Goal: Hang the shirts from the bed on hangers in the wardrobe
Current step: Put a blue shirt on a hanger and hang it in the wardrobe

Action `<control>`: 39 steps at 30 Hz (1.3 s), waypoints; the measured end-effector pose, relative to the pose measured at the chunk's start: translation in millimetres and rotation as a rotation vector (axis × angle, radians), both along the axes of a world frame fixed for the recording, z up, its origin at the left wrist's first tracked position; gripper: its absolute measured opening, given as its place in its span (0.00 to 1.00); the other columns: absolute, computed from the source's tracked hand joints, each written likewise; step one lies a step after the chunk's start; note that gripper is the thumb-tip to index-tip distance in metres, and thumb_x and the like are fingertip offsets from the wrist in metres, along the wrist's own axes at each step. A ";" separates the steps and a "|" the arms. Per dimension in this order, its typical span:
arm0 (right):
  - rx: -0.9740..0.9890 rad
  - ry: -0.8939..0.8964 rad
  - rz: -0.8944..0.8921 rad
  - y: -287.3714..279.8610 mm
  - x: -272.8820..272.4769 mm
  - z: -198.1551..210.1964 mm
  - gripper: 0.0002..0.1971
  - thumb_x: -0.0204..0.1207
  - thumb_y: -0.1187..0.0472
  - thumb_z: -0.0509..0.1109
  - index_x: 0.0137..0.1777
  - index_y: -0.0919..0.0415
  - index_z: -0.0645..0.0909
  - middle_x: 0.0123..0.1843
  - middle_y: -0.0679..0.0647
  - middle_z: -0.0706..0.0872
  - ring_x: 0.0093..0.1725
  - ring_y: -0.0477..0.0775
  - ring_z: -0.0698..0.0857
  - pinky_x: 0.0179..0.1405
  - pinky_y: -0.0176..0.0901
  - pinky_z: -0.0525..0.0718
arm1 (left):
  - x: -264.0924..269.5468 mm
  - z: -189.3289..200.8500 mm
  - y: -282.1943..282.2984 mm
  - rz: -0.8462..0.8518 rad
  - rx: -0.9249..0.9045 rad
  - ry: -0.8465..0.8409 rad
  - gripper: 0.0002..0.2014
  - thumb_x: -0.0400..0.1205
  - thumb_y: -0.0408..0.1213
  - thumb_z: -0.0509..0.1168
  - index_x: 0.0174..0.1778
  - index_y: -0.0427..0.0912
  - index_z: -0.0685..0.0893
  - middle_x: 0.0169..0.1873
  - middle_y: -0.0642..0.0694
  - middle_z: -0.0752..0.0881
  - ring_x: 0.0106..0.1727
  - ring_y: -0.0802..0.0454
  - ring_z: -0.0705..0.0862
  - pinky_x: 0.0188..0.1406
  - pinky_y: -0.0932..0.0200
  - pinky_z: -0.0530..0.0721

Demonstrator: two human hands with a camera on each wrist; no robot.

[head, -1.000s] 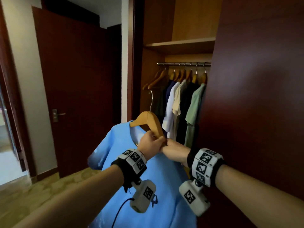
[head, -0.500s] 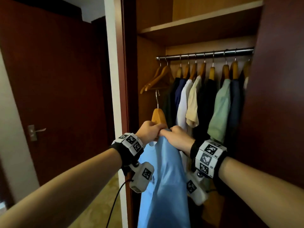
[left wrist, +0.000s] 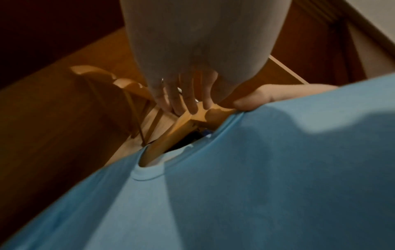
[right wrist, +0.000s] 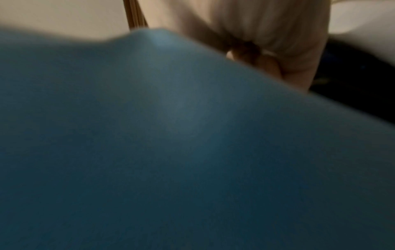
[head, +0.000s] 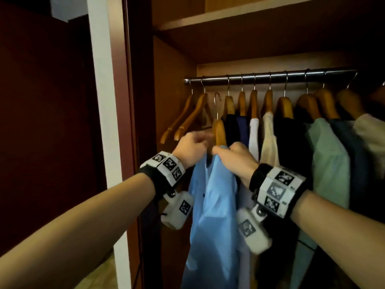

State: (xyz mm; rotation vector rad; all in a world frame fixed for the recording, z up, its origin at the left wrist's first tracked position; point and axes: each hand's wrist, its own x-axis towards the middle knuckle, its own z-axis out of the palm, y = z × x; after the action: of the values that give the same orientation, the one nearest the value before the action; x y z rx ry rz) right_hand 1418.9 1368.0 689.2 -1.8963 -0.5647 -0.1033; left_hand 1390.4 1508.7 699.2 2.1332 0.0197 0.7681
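Light-blue T-shirt (head: 216,205) draped on a wooden hanger (head: 219,130), held up in the open wardrobe (head: 173,84) just below the chrome rail (head: 270,76). The hanger's metal hook (head: 216,101) ends under the rail and is not on it, between two bare wooden hangers (head: 187,119) to the left and the row of hung shirts (head: 268,134) to the right. Left hand (head: 190,150): fingers (left wrist: 188,101) curled over the hanger's wooden neck, thumb beneath the right-hand arm of the hanger at the collar edge, as the left wrist view shows. Right hand (head: 234,161): fingers closed, gripping the blue cloth at the shoulder just beside the hanger's neck; in the right wrist view the T-shirt fills most of the blurred frame and only curled fingertips (right wrist: 267,64) show above it. Hung garments run, left to right, from black and navy through white, cream and black to pale green (head: 331,163) and dark blue. A wooden shelf (head: 229,17) spans the wardrobe above the rail.
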 end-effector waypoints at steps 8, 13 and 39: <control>-0.014 -0.109 -0.206 71.3 70.6 87.5 0.22 0.75 0.49 0.73 0.59 0.66 0.79 0.50 0.57 0.82 0.53 0.58 0.82 0.42 0.42 0.76 | 86.0 64.1 76.7 0.323 0.366 0.152 0.33 0.78 0.39 0.67 0.80 0.46 0.65 0.73 0.36 0.70 0.75 0.35 0.67 0.74 0.40 0.70; -0.090 -0.102 -0.289 94.7 110.7 120.5 0.22 0.77 0.50 0.71 0.63 0.66 0.78 0.47 0.52 0.75 0.55 0.59 0.80 0.52 0.46 0.78 | 118.7 90.5 88.7 0.231 0.241 0.313 0.35 0.82 0.35 0.66 0.84 0.39 0.58 0.76 0.35 0.71 0.73 0.36 0.76 0.67 0.49 0.79; -0.017 -0.259 -0.483 86.3 117.5 83.1 0.29 0.85 0.36 0.53 0.59 0.57 0.87 0.58 0.59 0.88 0.61 0.62 0.84 0.66 0.53 0.79 | 102.9 63.1 67.6 -0.158 -0.039 -0.324 0.13 0.82 0.37 0.63 0.61 0.44 0.84 0.43 0.44 0.89 0.50 0.47 0.87 0.49 0.65 0.80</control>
State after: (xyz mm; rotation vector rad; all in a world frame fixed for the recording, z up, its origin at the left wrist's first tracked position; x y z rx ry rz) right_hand 1536.4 1454.3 772.2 -2.0160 -0.2659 -0.6668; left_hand 1493.3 1576.3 762.3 1.9249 -0.2989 0.9992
